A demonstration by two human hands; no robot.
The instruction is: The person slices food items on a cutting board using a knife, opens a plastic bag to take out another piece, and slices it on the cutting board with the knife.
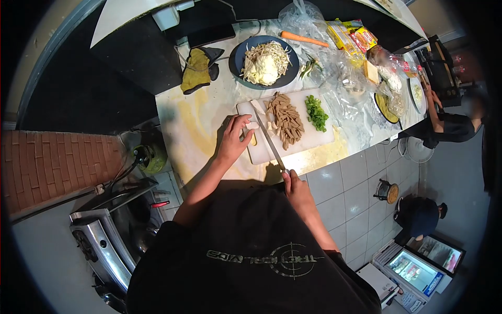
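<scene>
My right hand (299, 192) is wrapped round the handle of a kitchen knife (270, 142), whose long blade slants across the left part of a white cutting board (319, 137). At the board's left edge, my left hand (233, 140) has its fingers bent and pressed on a small pale piece of food (252, 125), close beside the blade. Other pale bits lie around the knife. To the right of the blade sits a heap of brown sliced strips (287, 120), then a small pile of chopped green leaves (316, 113).
Behind the board stands a dark plate (236, 64) of bean sprouts and shredded pale vegetable. A carrot (304, 38), yellow gloves (196, 72) and plastic bags (348, 73) lie around it. One person (449, 123) stands at the table's right end; another (418, 217) bends near a lit fridge (415, 269).
</scene>
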